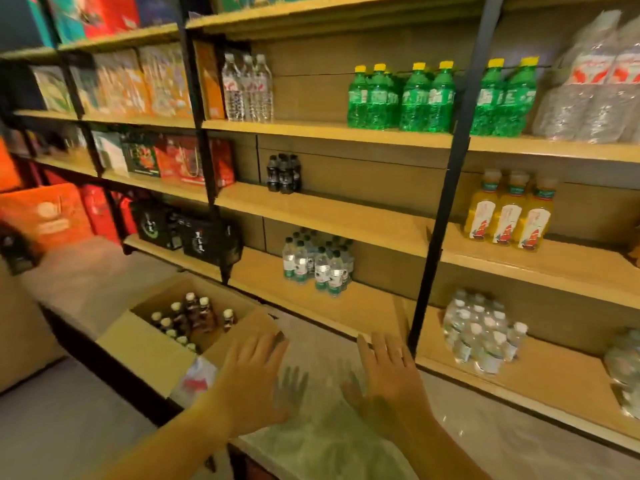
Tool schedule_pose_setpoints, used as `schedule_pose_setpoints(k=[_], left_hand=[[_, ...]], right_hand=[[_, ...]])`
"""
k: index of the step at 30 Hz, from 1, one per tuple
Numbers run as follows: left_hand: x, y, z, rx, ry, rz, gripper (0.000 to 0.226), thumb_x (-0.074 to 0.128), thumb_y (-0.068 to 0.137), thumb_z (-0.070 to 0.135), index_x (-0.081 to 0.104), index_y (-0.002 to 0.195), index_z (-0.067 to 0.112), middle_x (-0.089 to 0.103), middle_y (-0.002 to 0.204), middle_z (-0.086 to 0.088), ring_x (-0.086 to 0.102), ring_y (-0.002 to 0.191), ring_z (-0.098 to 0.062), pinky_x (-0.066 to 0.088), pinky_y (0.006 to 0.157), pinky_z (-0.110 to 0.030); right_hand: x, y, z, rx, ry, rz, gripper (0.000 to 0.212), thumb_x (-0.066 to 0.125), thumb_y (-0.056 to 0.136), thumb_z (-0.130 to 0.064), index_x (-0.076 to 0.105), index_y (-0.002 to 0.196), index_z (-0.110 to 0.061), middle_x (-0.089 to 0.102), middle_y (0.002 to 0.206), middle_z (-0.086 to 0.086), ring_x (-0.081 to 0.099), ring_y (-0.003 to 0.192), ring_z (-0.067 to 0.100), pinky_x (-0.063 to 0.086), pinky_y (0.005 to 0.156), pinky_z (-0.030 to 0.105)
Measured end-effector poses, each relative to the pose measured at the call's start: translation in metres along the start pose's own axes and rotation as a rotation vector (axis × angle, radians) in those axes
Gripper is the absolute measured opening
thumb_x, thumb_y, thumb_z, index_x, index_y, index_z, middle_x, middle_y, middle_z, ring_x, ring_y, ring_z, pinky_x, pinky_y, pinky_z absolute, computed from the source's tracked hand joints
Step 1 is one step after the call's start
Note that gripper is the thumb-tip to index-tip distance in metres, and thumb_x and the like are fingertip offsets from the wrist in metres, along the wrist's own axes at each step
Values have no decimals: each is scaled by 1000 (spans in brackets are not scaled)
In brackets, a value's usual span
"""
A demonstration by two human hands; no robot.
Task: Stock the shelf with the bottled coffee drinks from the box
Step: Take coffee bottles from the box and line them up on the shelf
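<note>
- At the far left I see orange boxes [45, 216] stacked beside the shelf's left bays, blurred in my feed.
- The box [156, 344] stands on the table [329, 441] at lower left, just in front of the lowest shelf board, with its flaps open.
- The coffee bottles [194, 317] stand upright inside the box, grouped toward its back and left side. I see pale caps and dark bodies, and none of them is on the shelf.
- My left hand [254, 379] hovers palm down over the table, just right of the box. Its fingers [258, 344] are straight, spread wide and hold nothing. The tips overlap the box's right flap in my view, and I cannot tell whether they touch it.
- Dark bottles [284, 173] sit in a small cluster at the back of the middle shelf [322, 202], with bare board to their right.
- One board below, water bottles [317, 263] stand in a tight group.
- My right hand [391, 379] hovers beside the left one, apart from it, also palm down. Its fingers [382, 344] are straight, fanned wide and empty, and they point toward the black upright post.
- Green bottles [401, 98] with yellow caps line the upper board, on both sides of that post.
- Right of the post, three juice bottles [509, 216] stand in a row on the middle board.
- Below them a water pack [481, 334] sits on the lowest board.
</note>
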State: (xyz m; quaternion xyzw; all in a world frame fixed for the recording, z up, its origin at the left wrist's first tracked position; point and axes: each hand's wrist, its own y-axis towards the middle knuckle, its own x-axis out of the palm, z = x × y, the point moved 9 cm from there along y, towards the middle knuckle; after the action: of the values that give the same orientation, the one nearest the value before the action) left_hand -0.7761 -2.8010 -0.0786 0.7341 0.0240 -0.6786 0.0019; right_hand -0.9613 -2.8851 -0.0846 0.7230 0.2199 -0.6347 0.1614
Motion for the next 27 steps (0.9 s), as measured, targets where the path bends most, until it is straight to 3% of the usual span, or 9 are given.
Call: schedule_pose_setpoints(k=[3,5,7,11,13,15,17,20,27], left_hand=[[8,-18,-72,-77,13,18,89,21,84,82,57,129,14,71,121,-13,71,105,-35,60,80,-50],[25,-21,-126,-91,58,-7,100,23,79,89,44,142,14,60,140,-14,60,125,-38,55,94,-57],[41,-22,-180,-94,43,-34,115,42,66,95,38,150,17,47,152,-11,46,138,-39,46,105,-59],[50,-22,-265,-91,-28,3,115,53,50,97,42,137,23,65,131,-1,68,115,-30,57,88,-44],[55,-12,-295,-76,-94,20,110,55,59,92,23,144,30,50,148,1,53,132,-30,45,104,-44],[72,7,-327,-69,-67,-19,108,51,72,87,5,152,32,21,164,2,26,149,-28,28,117,-43],[90,27,-358,-108,-57,-95,111,48,77,86,0,158,27,2,168,0,8,154,-29,17,122,-45],[124,65,-403,-141,-90,-181,113,44,79,86,-6,160,26,-8,169,-1,-7,155,-32,5,124,-48],[173,155,-481,-111,-123,-205,109,48,83,79,-6,160,24,-2,170,-2,-3,156,-29,5,127,-47]], right_hand=[[29,34,-70,-16,-35,12,102,-4,82,-80,39,154,-22,34,161,12,33,148,37,22,119,54],[54,64,-115,-21,-9,22,89,10,92,-73,59,140,-18,57,144,13,55,130,39,42,107,56],[72,93,-162,-33,7,11,90,10,91,-74,66,131,-16,66,133,11,64,119,37,51,98,54],[96,143,-246,-68,121,-15,91,0,91,-76,70,106,-21,76,102,8,75,86,31,60,73,49],[93,157,-283,-97,100,44,96,-6,89,-76,73,97,-23,76,96,4,76,79,28,61,69,45],[91,179,-311,-85,58,31,112,-19,81,-78,67,125,-20,67,128,9,67,113,36,52,96,52],[112,214,-331,-86,65,-27,109,-15,76,-85,29,156,-27,28,164,3,26,151,33,17,123,50],[146,272,-348,-40,108,-41,92,8,84,-81,6,161,-30,3,170,-1,0,156,26,0,126,47],[200,385,-365,-24,154,-4,84,31,94,-71,9,161,-26,-5,168,0,2,156,27,-5,122,42]])
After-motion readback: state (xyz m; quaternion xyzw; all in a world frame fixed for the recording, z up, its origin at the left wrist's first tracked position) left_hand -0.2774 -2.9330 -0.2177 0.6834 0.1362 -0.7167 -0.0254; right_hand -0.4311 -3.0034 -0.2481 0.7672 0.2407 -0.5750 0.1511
